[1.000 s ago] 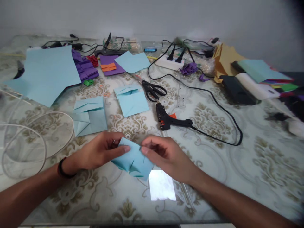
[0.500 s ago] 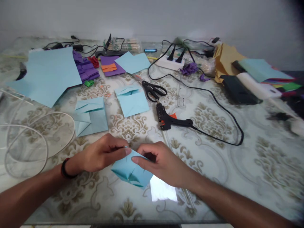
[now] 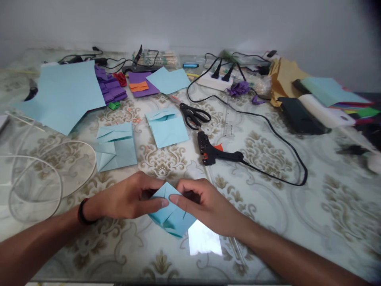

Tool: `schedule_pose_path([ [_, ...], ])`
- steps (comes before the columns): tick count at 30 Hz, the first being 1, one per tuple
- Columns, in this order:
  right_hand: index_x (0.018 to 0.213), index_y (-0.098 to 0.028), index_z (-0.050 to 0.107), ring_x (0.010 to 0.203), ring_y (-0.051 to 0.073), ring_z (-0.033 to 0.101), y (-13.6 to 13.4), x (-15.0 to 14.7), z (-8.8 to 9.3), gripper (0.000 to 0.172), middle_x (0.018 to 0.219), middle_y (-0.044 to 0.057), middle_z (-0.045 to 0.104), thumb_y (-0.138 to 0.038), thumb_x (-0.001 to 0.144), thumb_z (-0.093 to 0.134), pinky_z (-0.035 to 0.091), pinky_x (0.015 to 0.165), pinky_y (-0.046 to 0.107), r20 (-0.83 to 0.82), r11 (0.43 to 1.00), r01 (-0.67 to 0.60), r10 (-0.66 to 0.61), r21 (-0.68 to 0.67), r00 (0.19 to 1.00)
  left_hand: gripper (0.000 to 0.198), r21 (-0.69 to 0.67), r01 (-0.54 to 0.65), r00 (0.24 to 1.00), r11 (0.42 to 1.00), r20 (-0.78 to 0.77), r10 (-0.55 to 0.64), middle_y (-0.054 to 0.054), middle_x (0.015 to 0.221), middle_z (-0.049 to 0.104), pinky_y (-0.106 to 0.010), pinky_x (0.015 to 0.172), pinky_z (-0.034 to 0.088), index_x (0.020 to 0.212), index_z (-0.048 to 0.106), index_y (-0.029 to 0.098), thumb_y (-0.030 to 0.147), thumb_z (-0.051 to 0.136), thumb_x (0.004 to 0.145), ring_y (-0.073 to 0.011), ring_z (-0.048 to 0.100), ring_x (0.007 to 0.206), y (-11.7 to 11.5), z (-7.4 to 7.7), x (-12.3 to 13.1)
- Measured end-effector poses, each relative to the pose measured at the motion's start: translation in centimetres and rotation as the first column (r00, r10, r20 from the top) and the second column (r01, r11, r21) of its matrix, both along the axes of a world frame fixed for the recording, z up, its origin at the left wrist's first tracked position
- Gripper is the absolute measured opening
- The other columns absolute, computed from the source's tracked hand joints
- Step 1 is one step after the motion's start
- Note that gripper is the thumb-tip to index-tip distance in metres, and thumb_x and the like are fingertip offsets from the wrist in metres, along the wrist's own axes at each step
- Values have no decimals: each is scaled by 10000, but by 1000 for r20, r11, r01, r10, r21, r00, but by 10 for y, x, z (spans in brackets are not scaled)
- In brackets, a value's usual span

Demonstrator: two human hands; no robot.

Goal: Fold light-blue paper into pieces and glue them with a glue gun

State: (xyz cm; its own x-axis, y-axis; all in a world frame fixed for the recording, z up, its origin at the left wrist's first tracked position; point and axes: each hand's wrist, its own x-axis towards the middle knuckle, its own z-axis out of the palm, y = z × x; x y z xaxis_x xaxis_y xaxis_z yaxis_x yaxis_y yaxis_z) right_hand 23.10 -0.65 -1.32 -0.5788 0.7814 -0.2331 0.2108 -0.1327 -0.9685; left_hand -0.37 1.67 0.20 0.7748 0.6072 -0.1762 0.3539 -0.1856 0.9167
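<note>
A folded light-blue paper (image 3: 175,220) is held between my two hands above the near part of the table, its creased face toward me and one corner pointing away. My left hand (image 3: 132,197) pinches its upper left edge, thumb on the front and fingers behind. My right hand (image 3: 205,202) grips the upper right edge in the same way, the two thumbs almost meeting. Beyond my hands lie two more folded blue papers, one with a triangular flap (image 3: 117,147) and one with a slit near its top (image 3: 167,129).
A black glue gun (image 3: 212,151) lies right of centre, its cord looping right. Black-handled scissors (image 3: 195,115) rest behind it. Blue sheets (image 3: 70,93), purple paper pieces (image 3: 111,87) and a white power strip (image 3: 216,81) line the back. A white cable (image 3: 61,186) coils at left.
My left thumb has slid down from the top corner onto the paper's front. The paper has turned slightly, so its corner now shows between my hands.
</note>
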Motion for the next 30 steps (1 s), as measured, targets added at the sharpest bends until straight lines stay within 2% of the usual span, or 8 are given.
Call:
schedule_pose_path([
  [6,734,-183,567,568,89,380,0,-3,2,322,625,-61,450,-391,901,749,298,492,215,-33,1000,-1,1,-4,999,241,6,64,998,998,-6,-64,70,611,374,-227,527,281,694,521,168,157,593,925,-81,344,560,-1,-1,-1],
  [11,716,-184,533,545,82,352,0,-3,1,335,604,-71,406,-367,905,740,263,473,211,-39,999,8,-9,-31,999,335,-50,49,999,998,25,-48,70,611,313,-240,503,251,668,424,182,213,541,980,-85,295,551,0,0,2],
  [15,702,-180,534,533,78,354,0,-4,1,337,579,-72,418,-350,891,754,265,474,207,-2,1000,1,-1,-26,1000,325,-6,76,997,997,34,-75,73,606,284,-252,510,237,665,396,184,161,550,950,-84,273,553,1,-2,3],
  [19,725,-171,604,549,94,451,1,-5,2,305,596,-44,504,-381,912,720,325,494,213,5,1000,-26,26,-12,1000,312,2,103,994,995,28,-103,74,601,261,-257,512,223,653,384,185,100,557,898,-84,265,550,1,-2,2],
  [25,757,-171,633,587,130,570,1,-3,1,344,618,-10,587,-445,965,623,452,555,237,3,997,-10,10,-70,1000,319,3,106,994,994,-20,-105,76,603,272,-253,509,224,650,389,186,138,555,917,-82,270,546,1,-1,2],
  [27,748,-174,623,588,121,552,1,-3,1,324,628,-19,577,-434,933,681,437,546,226,-3,996,3,-3,-94,1000,322,6,102,995,995,-12,-102,77,602,271,-250,513,230,651,386,186,141,553,922,-83,276,549,2,-1,2],
  [30,702,-176,580,553,89,442,2,-1,2,336,600,-51,496,-398,904,732,340,502,204,-7,997,-1,0,-73,1000,326,-11,93,996,996,5,-93,77,604,284,-237,510,238,657,394,183,169,541,947,-81,284,550,3,0,1],
])
